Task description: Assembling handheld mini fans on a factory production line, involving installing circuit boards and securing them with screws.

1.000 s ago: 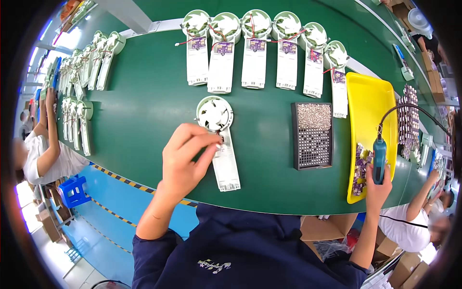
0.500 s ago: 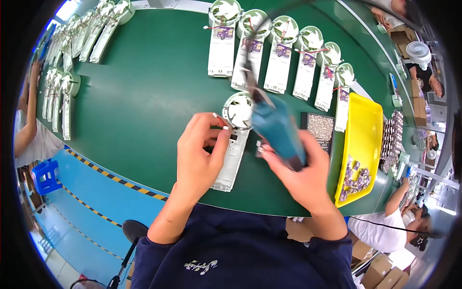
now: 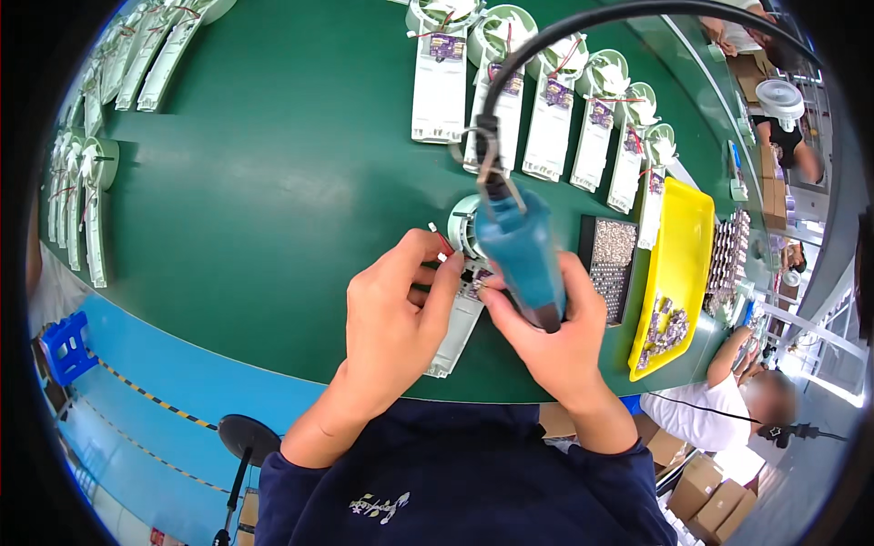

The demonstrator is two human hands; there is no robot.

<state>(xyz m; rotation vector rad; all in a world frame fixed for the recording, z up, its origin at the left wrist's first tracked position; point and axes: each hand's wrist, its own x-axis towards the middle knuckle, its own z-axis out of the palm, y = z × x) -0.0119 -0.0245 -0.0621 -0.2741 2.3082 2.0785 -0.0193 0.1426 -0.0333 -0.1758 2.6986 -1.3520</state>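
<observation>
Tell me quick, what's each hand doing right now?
Left hand: closed, pinching red wires.
Right hand: closed, holding a teal tool and, it seems, a small circuit board.

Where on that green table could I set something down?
The widest bare patch of green table lies between the far-left fan units and the left hand, reaching up to the upper fan row. The right side is crowded: right hand, blue-green tool, black tray, yellow tray.
</observation>
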